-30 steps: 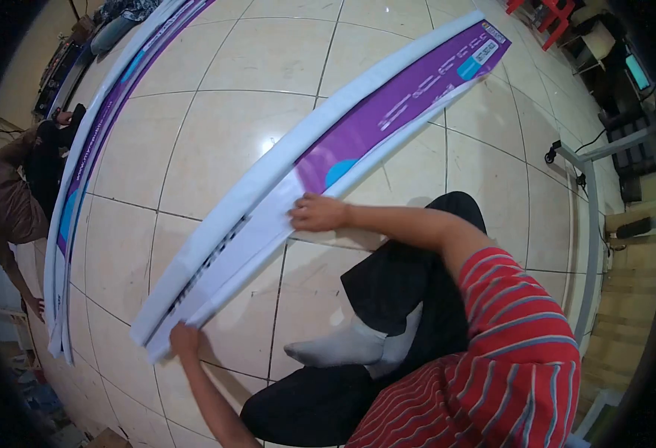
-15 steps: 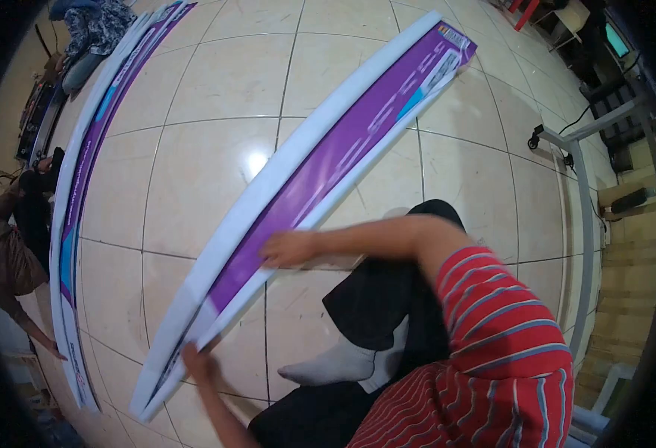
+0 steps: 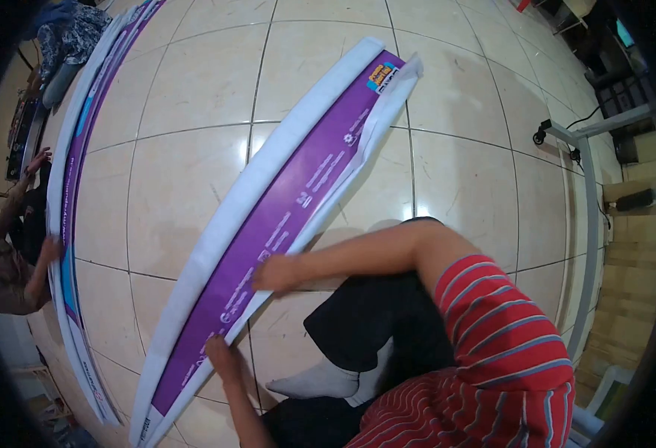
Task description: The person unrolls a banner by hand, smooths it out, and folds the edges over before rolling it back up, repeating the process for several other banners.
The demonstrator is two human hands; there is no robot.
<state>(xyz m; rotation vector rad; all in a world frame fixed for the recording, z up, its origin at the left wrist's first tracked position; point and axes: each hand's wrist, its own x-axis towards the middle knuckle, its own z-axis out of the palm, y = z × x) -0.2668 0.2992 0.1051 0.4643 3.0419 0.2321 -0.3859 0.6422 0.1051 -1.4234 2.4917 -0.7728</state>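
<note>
A long purple printed banner with white lengthwise borders lies diagonally on the tiled floor in front of me. Its near-side white border is folded inward and ripples towards the far end, partly covering the print. My left hand is closed on this near-side edge, close to the banner's lower end. Farther up the same edge, my right hand has its fingers curled over the border onto the purple face. Both hands are slightly blurred, and the fingertips are partly hidden.
To the left, another long banner with white borders lies along the floor. Beside it a person has a hand at its edge, and another person sits farther back. A grey wheeled frame stands at the right.
The banner has shifted down and left, towards me. More of its near-side border now lies folded at the far end. My left hand has moved up along the edge. The co-worker's arms have moved.
</note>
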